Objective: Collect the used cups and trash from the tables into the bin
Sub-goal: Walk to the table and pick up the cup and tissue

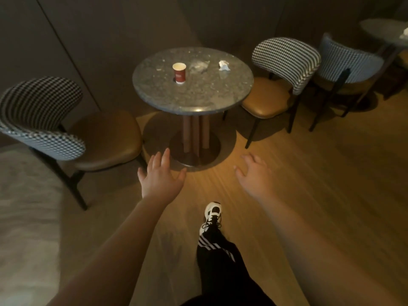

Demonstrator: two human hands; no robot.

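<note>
A red paper cup (179, 73) stands upright on a round grey stone table (198, 96). Beside it lies a crumpled clear plastic wrapper (199, 65), and further right a crumpled white tissue (223, 65). My left hand (159, 176) and my right hand (253, 174) are stretched forward over the floor, short of the table, fingers relaxed and holding nothing. No bin is in view.
Houndstooth-backed chairs with tan seats flank the table on the left (55, 129) and right (280, 85). A third chair (346, 62) stands by a second table (384, 32) at the top right, with white trash (404, 34) on it. My foot (212, 214) steps on wooden floor.
</note>
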